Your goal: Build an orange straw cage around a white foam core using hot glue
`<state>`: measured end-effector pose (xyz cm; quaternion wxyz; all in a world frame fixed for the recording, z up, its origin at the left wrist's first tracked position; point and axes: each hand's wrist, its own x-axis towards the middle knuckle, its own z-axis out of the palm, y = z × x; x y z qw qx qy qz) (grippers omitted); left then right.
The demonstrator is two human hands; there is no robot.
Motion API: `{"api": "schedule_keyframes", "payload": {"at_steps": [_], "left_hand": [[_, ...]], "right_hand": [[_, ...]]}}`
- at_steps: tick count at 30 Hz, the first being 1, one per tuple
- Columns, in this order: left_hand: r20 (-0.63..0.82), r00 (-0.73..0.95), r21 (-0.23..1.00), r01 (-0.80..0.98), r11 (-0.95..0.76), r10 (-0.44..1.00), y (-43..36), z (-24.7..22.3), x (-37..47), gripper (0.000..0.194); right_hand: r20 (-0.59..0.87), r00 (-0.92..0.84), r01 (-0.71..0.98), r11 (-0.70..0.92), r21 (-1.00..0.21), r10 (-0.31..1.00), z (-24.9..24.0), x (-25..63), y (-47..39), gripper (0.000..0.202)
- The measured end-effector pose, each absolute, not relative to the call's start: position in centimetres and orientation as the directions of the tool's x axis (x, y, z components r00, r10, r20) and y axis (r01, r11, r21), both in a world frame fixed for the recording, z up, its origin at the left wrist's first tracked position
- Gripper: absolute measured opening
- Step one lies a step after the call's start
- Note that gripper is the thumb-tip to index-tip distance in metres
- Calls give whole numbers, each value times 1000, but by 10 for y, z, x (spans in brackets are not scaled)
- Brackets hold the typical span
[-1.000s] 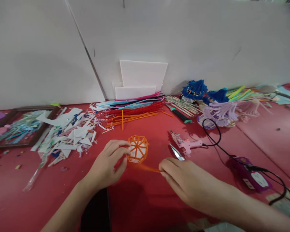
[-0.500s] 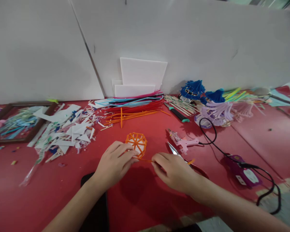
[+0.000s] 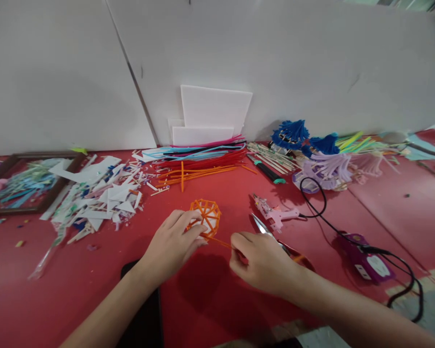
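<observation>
A round orange frame with spokes (image 3: 210, 217), made of pipe cleaners over a white base, is held above the red table. My left hand (image 3: 176, 239) is closed on its near left edge, covering part of it. From that edge an orange pipe cleaner (image 3: 221, 242) stretches to the right. My right hand (image 3: 257, 258) pinches this strip between thumb and fingers; an orange end shows beyond the hand, near the scissors (image 3: 263, 224). The scissors lie partly hidden behind my right hand.
A pink glue gun (image 3: 275, 215) lies right, its cord near a purple power box (image 3: 366, 258). Behind are pipe cleaners (image 3: 203, 159), a green-and-black cutter (image 3: 268, 171) and blue tufted pieces (image 3: 290, 135). White scraps (image 3: 112, 198) lie left; a black phone-like slab (image 3: 141, 309) is under my left arm.
My right hand has shifted slightly right and down, drawing the orange strip into a steeper slant. My left hand's fingers have moved a little on the round frame.
</observation>
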<state>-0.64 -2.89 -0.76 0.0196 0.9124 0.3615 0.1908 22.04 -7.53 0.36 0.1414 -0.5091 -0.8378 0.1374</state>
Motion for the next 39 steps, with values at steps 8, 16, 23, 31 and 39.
{"api": "schedule_keyframes", "payload": {"at_steps": [8, 16, 23, 31, 39], "left_hand": [[334, 684, 181, 628, -756, 648, -26, -10, -7, 11], [305, 736, 107, 605, -789, 605, -21, -7, -5, 10], [293, 780, 29, 571, -821, 553, -20, -6, -7, 14], [317, 782, 8, 564, -826, 537, -20, -5, -9, 21], [351, 781, 58, 532, -844, 517, -23, 3, -12, 21]], "right_hand": [[84, -413, 796, 404, -451, 907, -3, 211, -85, 9], [95, -466, 797, 464, -386, 880, -2, 209, -74, 12], [106, -506, 766, 502, -402, 856, 1, 209, -68, 13], [7, -496, 802, 461, -380, 868, 6, 211, -60, 15], [-14, -457, 803, 406, -437, 889, 16, 223, -42, 14]]}}
